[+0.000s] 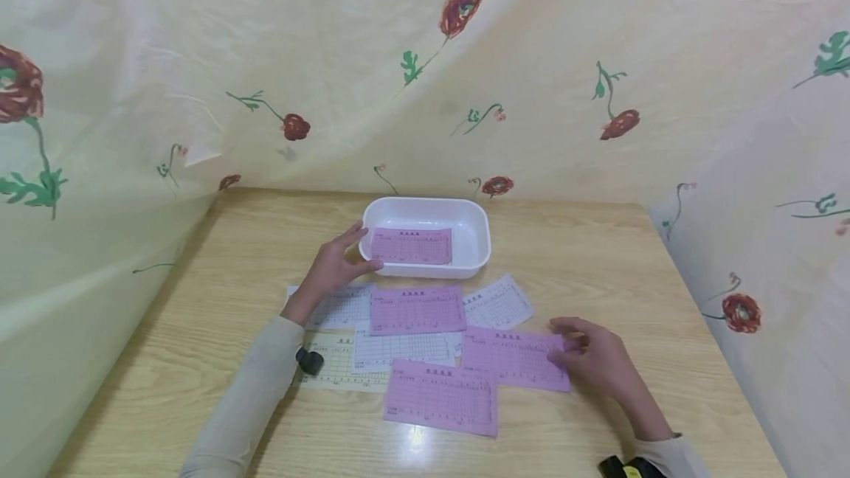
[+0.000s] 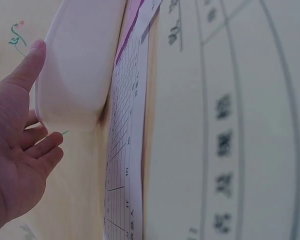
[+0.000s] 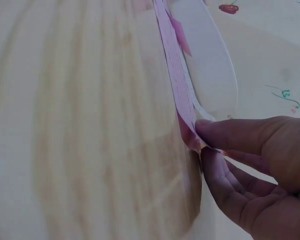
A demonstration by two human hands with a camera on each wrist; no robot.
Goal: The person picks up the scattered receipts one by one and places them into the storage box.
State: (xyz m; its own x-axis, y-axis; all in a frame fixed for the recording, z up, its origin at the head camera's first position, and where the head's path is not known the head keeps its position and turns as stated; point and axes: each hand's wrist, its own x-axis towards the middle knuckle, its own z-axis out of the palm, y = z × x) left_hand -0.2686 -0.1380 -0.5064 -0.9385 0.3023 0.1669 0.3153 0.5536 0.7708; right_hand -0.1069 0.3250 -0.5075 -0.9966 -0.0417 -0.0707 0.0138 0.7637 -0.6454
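Note:
My left hand [image 1: 335,262] holds the near left corner of a white plastic tray [image 1: 473,238], thumb at the front rim and fingers at the left side. Inside the tray lies a pink printed slip [image 1: 412,247]. My right hand [image 1: 593,358] pinches the right edge of another pink slip [image 1: 508,356] between thumb and fingers; the right wrist view shows that edge bent up off the table. Two more pink slips lie nearby, one in front of the tray [image 1: 417,312] and one closest to me [image 1: 438,400].
White slips [image 1: 401,349] and a pale yellow slip [image 1: 332,367] lie overlapping under and beside the pink ones. Another white slip [image 1: 501,302] sits at an angle to the right. A flowered cloth [image 1: 425,94] hangs around the wooden table [image 1: 564,242].

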